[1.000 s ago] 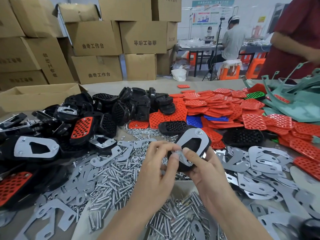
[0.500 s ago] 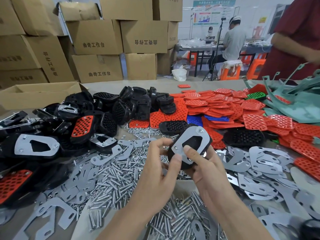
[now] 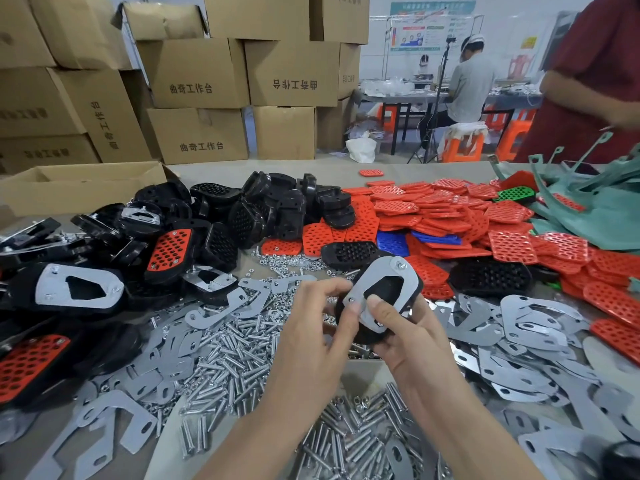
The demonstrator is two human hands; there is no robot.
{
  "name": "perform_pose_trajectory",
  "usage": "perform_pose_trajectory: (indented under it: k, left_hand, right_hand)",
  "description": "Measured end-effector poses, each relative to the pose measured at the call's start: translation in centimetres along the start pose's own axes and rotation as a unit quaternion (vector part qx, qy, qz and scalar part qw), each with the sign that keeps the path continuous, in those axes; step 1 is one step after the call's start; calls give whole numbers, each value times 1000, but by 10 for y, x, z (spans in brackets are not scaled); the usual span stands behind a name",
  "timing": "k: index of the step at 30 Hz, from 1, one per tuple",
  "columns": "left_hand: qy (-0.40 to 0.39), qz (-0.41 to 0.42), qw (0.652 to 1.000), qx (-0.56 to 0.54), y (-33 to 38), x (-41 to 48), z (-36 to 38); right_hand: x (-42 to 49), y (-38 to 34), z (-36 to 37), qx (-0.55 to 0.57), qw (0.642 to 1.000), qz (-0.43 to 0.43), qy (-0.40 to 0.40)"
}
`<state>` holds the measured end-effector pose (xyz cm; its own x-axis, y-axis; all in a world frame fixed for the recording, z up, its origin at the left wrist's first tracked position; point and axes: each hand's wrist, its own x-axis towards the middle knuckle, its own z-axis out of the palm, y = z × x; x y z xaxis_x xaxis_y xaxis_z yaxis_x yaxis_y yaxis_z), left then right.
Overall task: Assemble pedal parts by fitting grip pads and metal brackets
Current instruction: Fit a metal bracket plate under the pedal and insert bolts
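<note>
Right hand (image 3: 405, 327) holds a black pedal (image 3: 386, 289) from below, with the fingers curled under its body and the thumb laid on the metal bracket (image 3: 363, 284) that sits on top. Left hand (image 3: 318, 317) is at the pedal's left side. Its thumb presses on the near corner of the bracket, beside a small hole, and its curled fingers reach behind the edge, so this hand pinches the pedal too. The pedal is tilted and raised above the bench (image 3: 311, 171), between the two hands and touching both. One bolt (image 3: 400, 263) stands out of the bracket at its far end.

Under the hands lies a heap of loose bolts (image 3: 235, 355). Loose brackets (image 3: 536, 323) lie to the right, red grip pads (image 3: 450, 209) behind them, and black pedal bodies (image 3: 259, 209) to the left.

Cardboard boxes (image 3: 197, 88) are stacked behind the bench. Several carry the printed characters 曲奇工作台. On one box the print stands upside down, and on another it runs sideways. A poster (image 3: 433, 26) hangs on the far wall, but its writing is too small to read.
</note>
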<state>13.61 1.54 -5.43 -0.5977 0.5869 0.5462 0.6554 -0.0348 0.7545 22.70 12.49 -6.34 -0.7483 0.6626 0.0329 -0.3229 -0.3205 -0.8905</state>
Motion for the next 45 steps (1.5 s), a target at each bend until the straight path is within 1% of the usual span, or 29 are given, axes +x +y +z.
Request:
perform_pose_trajectory:
  k: [2, 3, 7, 10, 12, 14, 18, 21, 23, 27, 28, 29, 30, 32, 33, 35, 37, 38, 40, 41, 42, 43, 44, 45]
  left_hand:
    - [18, -17, 1000, 5, -1, 0, -1]
    - [19, -7, 1000, 19, 0, 1, -1]
    - [16, 55, 992, 111, 2, 1, -3]
    - [23, 112, 975, 192, 0, 3, -6]
    - [22, 145, 963, 227, -2, 4, -6]
    - [26, 141, 962, 233, -1, 4, -5]
    - [60, 92, 964, 244, 1, 4, -5]
    - [47, 76, 963, 256, 2, 2, -6]
    - [37, 91, 959, 267, 2, 2, -7]
    - [23, 151, 939, 308, -2, 4, -7]
    - [19, 152, 938, 310, -3, 4, -8]
    - [15, 140, 943, 302, -2, 4, -8]
    - [13, 110, 954, 277, -1, 3, -8]
    - [8, 5, 986, 165, 2, 2, -5]
    - [4, -50, 994, 98, 1, 1, -3]
    - [5, -127, 992, 2, 2, 3, 0]
    - [4, -214, 973, -89, 5, 6, 1]
    - [1, -270, 951, -148, 6, 8, 2]
    - [-17, -367, 892, -264, 7, 10, 0]
    - [-26, -392, 868, -304, 7, 10, -1]
    - [-30, -396, 860, -320, 7, 10, -2]
    - [-28, -377, 876, -299, 6, 9, -2]
    - [-21, -334, 911, -241, 5, 8, -1]
    - [-9, -270, 950, -157, 4, 6, 0]
  right_hand:
    - [0, 0, 1, -2, 1000, -4, 2]
    - [0, 0, 1, -8, 1000, -5, 5]
    - [-1, 0, 4, -44, 999, -18, 22]
    - [-1, 0, 6, -74, 995, -38, 47]
    - [-2, 0, 7, -101, 991, -57, 64]
    - [-3, 0, 9, -137, 985, -75, 67]
    - [-8, -1, 11, -163, 979, -105, 69]
    - [-10, -3, 14, -180, 973, -125, 76]
    - [-11, -3, 16, -195, 968, -136, 76]
    - [-12, -5, 18, -221, 961, -149, 78]
    - [-11, -6, 18, -226, 959, -152, 79]
    - [-11, -5, 18, -229, 957, -155, 81]
    - [-11, -5, 18, -231, 956, -160, 82]
    - [-11, -3, 19, -231, 954, -173, 84]
    - [-11, -3, 19, -233, 952, -181, 84]
    - [-12, -1, 19, -238, 948, -197, 82]
    - [-12, 1, 19, -250, 942, -208, 80]
    - [-12, 1, 18, -260, 938, -215, 77]
    - [-13, 1, 18, -286, 928, -227, 70]
    - [-14, 1, 18, -299, 924, -230, 66]
    - [-13, 2, 17, -306, 921, -232, 62]
    - [-13, 3, 17, -308, 921, -231, 61]
    - [-12, 4, 16, -307, 921, -230, 65]
    - [-11, 4, 16, -304, 922, -230, 69]
